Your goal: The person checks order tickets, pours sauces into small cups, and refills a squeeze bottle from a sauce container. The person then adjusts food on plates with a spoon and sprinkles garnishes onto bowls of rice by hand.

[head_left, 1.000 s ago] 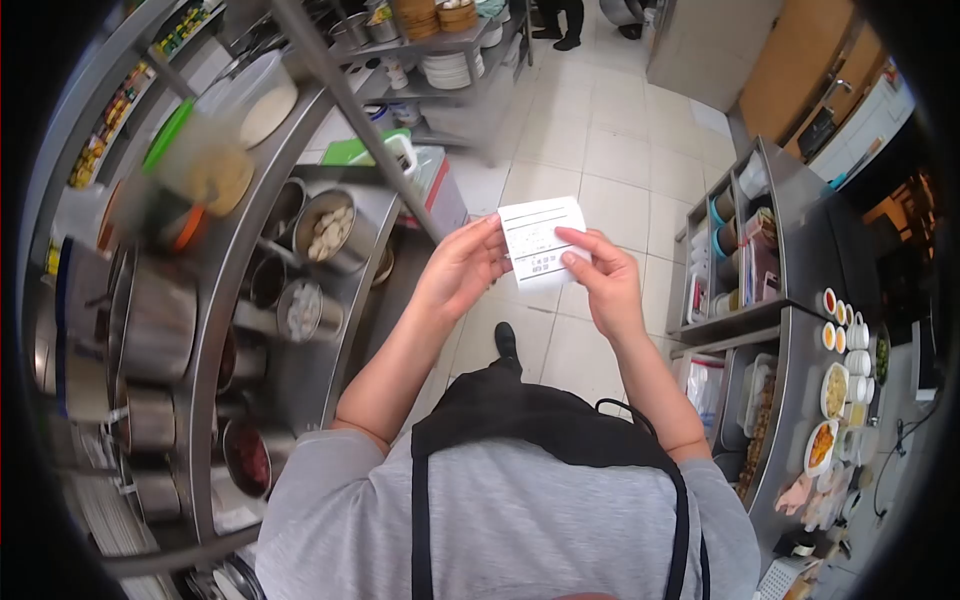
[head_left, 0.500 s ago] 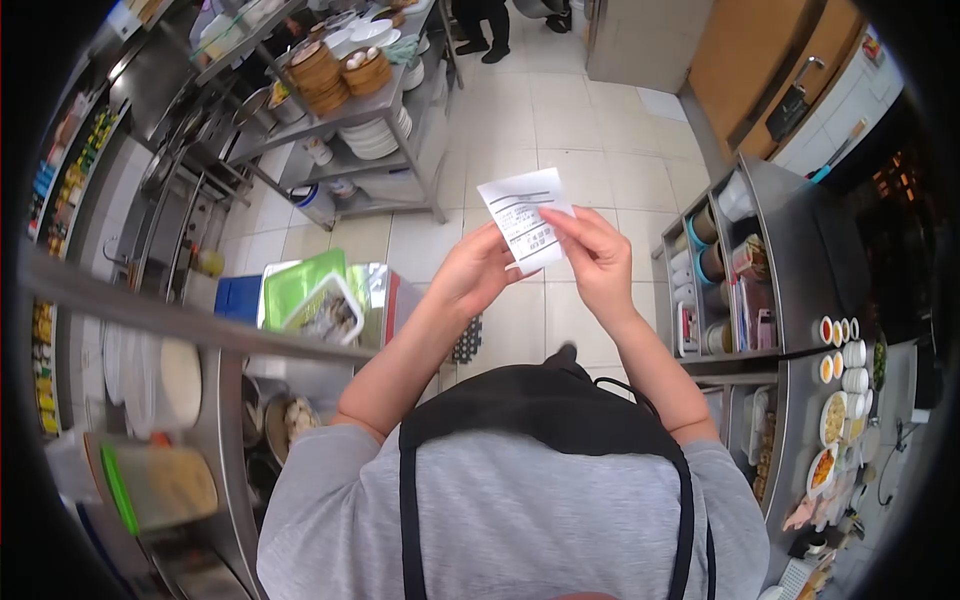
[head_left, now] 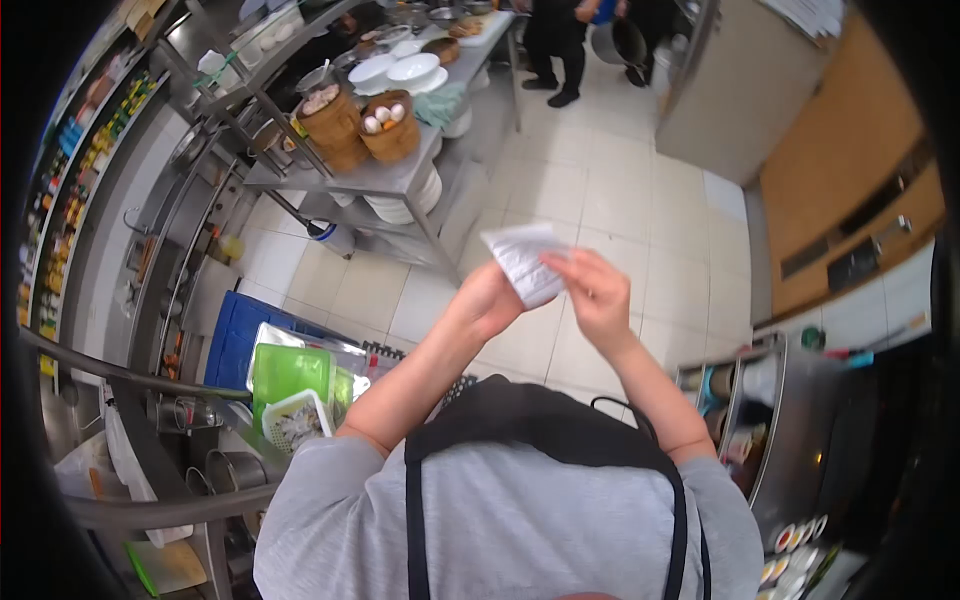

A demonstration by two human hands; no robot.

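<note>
A white printed paper slip (head_left: 528,262) is held up in front of my chest, its print smeared by motion. My left hand (head_left: 490,303) grips the slip along its left and lower edge, with the fingers partly hidden behind it. On the other side, my right hand (head_left: 598,292) pinches the slip's right edge between thumb and fingers. Both hands are closed on the paper, above the tiled floor and ahead of my black apron (head_left: 540,430).
At upper left, a steel table (head_left: 465,75) carries bamboo steamers (head_left: 390,140) and white bowls (head_left: 413,70). Low left sit a green lid (head_left: 290,378) and a blue bin (head_left: 240,330). Steel shelving (head_left: 785,410) stands right. Another person's legs (head_left: 555,50) show ahead.
The view has swung, bringing the steamer table and the wooden doors nearer. The slip has tilted and sits slightly lower in the frame, still between both hands.
</note>
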